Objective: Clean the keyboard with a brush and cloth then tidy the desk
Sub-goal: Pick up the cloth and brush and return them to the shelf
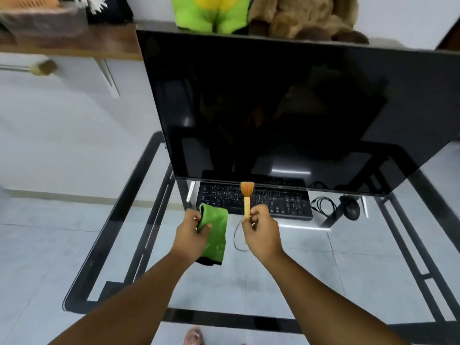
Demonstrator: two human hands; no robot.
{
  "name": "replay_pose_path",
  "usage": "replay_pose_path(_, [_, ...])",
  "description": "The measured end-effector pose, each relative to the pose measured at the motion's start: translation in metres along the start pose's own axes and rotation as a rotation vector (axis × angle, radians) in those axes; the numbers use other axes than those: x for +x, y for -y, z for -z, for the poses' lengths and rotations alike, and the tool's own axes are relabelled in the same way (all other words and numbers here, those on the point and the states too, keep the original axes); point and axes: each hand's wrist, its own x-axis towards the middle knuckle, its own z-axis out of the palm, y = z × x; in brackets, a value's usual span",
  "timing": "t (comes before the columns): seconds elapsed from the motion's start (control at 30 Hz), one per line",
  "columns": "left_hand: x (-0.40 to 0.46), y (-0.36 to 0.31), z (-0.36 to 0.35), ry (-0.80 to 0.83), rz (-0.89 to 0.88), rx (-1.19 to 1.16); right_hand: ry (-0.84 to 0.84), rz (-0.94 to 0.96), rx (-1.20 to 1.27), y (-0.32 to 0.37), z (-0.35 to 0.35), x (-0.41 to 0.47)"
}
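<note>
A black keyboard [273, 199] lies on the glass desk [311, 270] under the lower edge of a big dark monitor [286, 108]. My left hand [190, 235] grips a folded green cloth [215, 232] just in front of the keyboard's left end. My right hand [261, 231] pinches the yellow handle of a small brush [247, 195], held upright with its orange bristles over the keyboard's middle. Both hands hover above the glass.
A black mouse [351, 209] with a coiled cable [322, 205] sits right of the keyboard. Another cable [236, 235] loops on the glass near my right hand. Plush toys [298, 16] sit behind the monitor. A wooden shelf [62, 41] stands at the upper left.
</note>
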Motion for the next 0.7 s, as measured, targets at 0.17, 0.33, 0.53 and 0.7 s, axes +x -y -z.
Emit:
replay_pose_path(0.17, [0.009, -0.064, 0.048, -0.120, -0.200, -0.201, -0.097, 0.164, 0.048, 0.068, 0.014, 0.032])
replay_pose_path(0.33, [0.024, -0.144, 0.120, -0.202, -0.388, -0.361, -0.175, 0.311, 0.193, 0.162, 0.018, 0.064])
replay_pose_path(0.53, [0.058, -0.214, 0.209, -0.246, -0.484, -0.421, -0.290, 0.428, 0.267, 0.266, 0.017, 0.102])
replay_pose_path(0.7, [0.114, -0.257, 0.287, -0.280, -0.562, -0.384, -0.388, 0.510, 0.282, 0.362, 0.014, 0.141])
